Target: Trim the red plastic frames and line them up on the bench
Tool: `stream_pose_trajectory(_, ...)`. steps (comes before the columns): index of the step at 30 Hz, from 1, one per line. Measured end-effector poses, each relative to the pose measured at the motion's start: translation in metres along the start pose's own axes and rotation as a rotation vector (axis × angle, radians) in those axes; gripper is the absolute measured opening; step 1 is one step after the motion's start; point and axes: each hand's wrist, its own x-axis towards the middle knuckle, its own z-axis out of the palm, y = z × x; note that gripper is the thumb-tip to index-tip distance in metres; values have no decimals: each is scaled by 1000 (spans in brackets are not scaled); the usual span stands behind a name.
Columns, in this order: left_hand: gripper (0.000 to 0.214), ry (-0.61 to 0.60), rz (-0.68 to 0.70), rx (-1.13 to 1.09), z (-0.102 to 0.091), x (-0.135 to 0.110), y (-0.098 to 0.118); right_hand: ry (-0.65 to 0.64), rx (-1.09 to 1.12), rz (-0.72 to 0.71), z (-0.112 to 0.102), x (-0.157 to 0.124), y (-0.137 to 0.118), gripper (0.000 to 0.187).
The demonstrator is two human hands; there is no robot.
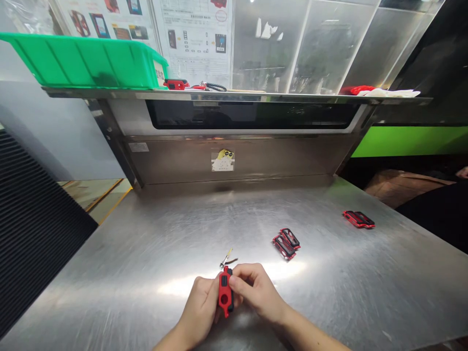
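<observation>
My left hand [197, 304] and my right hand [254, 287] both grip a red and black plastic case [225, 291], held upright just above the steel table [146, 273]. Its exact kind cannot be told from here. A small pair of snips or tweezers with a yellow tip [227, 259] lies just beyond my hands. Farther right, a pair of similar red and black pieces [286, 244] lies on the steel, and another [359, 219] sits near the table's right edge.
A steel shelf [219, 95] runs along the back, bearing a green plastic crate [84, 63], a red tool [176, 84], black-handled scissors [214, 87] and white cloth [387, 92]. A black ribbed mat [36, 229] lies left. A dark-clothed person's hand [462, 172] shows at far right.
</observation>
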Motion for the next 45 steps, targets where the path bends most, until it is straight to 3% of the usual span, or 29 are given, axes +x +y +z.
stream_pose_trajectory(6, 66, -8, -77, 0, 0, 0, -2, 3, 4, 12, -1, 1, 2, 53)
stream_pose_trajectory(16, 62, 2, -65, 33, 0, 1, 0, 20, -27, 30, -2, 2, 2, 53)
stream_pose_trajectory(20, 58, 164, 33, 236, 0, 2, -4, 102, -146, -25, 1, 0, 4, 43)
stream_pose_trajectory(24, 53, 270, 65, 311, -3, 4, -8, 124, -172, 51, 4, 2, 4, 29)
stream_pose_trajectory(32, 55, 213, 186, 228, -7, -3, -7, -44, 300, 269, -3, 6, 9, 35)
stream_pose_trajectory(34, 56, 273, 270, 301, -8, -4, -7, -133, 366, 277, -4, 5, 9, 41)
stream_pose_trajectory(39, 54, 396, 476, 440, -10, -7, -3, -275, 423, 234, -7, 2, 9, 55)
stream_pose_trajectory(45, 48, 381, 493, 468, -10, -6, -6, -241, 372, 224, -6, 1, 8, 52)
